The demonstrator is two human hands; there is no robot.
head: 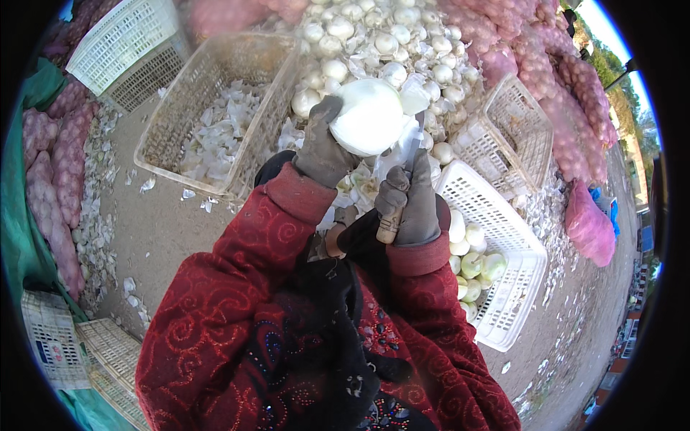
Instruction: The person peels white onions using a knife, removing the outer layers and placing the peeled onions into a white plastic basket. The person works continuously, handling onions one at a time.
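A large white onion (369, 118) is gripped in my left hand (324, 148), which wears a grey glove. My right hand (414, 202), gloved alike, holds a knife by its wooden handle (389, 225), with the blade (414, 146) pointing up and away from me. Loose papery skin (405, 141) hangs between the onion and the blade. Beyond my hands spreads a heap of white onions (388, 43) with dry skins among them. Peeled onions (477, 269) lie in a white plastic crate (520, 245) by my right arm.
A dirty plastic crate (156, 143) at the left contains onion skins (221, 132). Another crate (539, 126) leans right of the heap. Pink mesh sacks of onions (585, 102) are stacked at the right, with more sacks (67, 156) at the left. Skins litter the ground (137, 226).
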